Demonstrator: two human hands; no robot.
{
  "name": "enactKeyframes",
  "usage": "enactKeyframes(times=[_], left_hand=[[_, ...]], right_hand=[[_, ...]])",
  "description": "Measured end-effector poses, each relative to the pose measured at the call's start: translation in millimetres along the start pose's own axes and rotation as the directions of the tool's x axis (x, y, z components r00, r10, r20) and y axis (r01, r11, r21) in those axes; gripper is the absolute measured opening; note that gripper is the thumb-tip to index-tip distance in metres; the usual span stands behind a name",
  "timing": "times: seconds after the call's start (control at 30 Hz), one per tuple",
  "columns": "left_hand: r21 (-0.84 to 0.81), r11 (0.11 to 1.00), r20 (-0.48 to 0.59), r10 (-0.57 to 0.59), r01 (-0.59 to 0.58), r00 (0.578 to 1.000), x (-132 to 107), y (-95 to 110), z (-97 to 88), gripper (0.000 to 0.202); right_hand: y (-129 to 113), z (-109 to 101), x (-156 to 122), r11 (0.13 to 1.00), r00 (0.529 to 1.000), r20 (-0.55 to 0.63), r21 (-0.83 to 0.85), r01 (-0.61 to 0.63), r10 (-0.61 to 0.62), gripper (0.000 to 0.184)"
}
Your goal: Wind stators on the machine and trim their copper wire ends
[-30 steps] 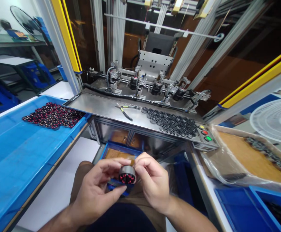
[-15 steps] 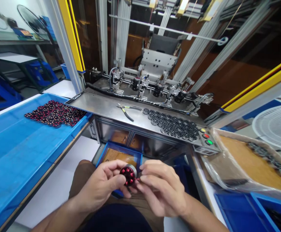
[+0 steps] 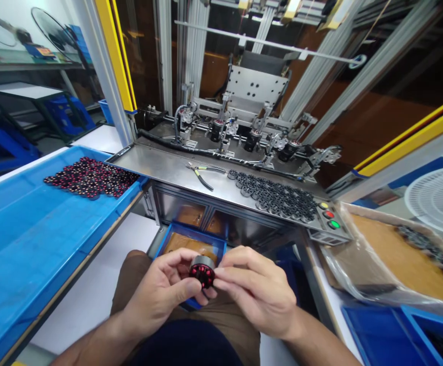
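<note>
A round motor stator (image 3: 202,272) with red wire windings and a grey outer rim is held above my lap, its wound face tilted toward me. My left hand (image 3: 164,287) wraps round it from the left, thumb on the lower edge and fingers behind. At its right edge, the fingertips of my right hand (image 3: 257,292) are pinched together, where the stator's thin red wire ends come out; the fingers mostly hide those wires. Many similar red-wound stators (image 3: 92,178) lie in the blue tray (image 3: 34,244) to the left.
Ahead is a winding machine (image 3: 255,122) with a metal ledge (image 3: 149,162). On it lie pliers (image 3: 202,175), rows of dark ring-shaped cores (image 3: 275,195) and a button box (image 3: 330,223). A blue bin (image 3: 221,244) stands below; a plastic-lined box (image 3: 381,254) and white fan (image 3: 435,198) are right.
My right fingertips have moved in against the stator's right edge, covering the red wires seen before. The stator has tilted slightly in my left hand. The camera view has shifted a little.
</note>
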State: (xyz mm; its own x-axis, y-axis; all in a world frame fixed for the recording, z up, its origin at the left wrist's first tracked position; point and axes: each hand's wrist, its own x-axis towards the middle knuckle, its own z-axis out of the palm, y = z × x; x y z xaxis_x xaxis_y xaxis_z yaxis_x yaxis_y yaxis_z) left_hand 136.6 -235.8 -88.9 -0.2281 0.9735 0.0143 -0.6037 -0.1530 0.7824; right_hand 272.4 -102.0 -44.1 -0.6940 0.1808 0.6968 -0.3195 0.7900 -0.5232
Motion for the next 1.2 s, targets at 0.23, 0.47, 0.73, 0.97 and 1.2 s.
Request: enactKeyframes(times=[0.23,0.47,0.73,0.97,1.2], left_hand=[[-0.262,0.943,-0.021,0.205,-0.203,0.979,9,6,2.0,0.052],[-0.166,0.916,0.439,-0.262,0.364,0.859,17,-2,-6.1,0.060],[-0.204,0.972,0.081,0.139,-0.120,0.987,4,9,1.1,0.039],[-0.266,0.964,0.085,0.008,0.015,0.996,14,14,-2.1,0.042],[-0.142,0.968,0.216,-0.174,0.207,0.961,11,9,-3.3,0.038]], right_hand=[[-10,-2,15,0.993,0.992,0.059,0.036,-0.113,0.111,0.017],[-13,-16,31,0.999,0.970,0.240,-0.006,0.045,-0.042,0.022],[-17,-6,31,0.976,0.994,0.053,-0.199,-0.086,0.099,0.016],[-14,-4,37,0.986,0.985,0.104,0.078,-0.145,0.137,0.015],[-10,-5,33,0.999,0.994,0.095,0.019,-0.047,0.045,0.012]])
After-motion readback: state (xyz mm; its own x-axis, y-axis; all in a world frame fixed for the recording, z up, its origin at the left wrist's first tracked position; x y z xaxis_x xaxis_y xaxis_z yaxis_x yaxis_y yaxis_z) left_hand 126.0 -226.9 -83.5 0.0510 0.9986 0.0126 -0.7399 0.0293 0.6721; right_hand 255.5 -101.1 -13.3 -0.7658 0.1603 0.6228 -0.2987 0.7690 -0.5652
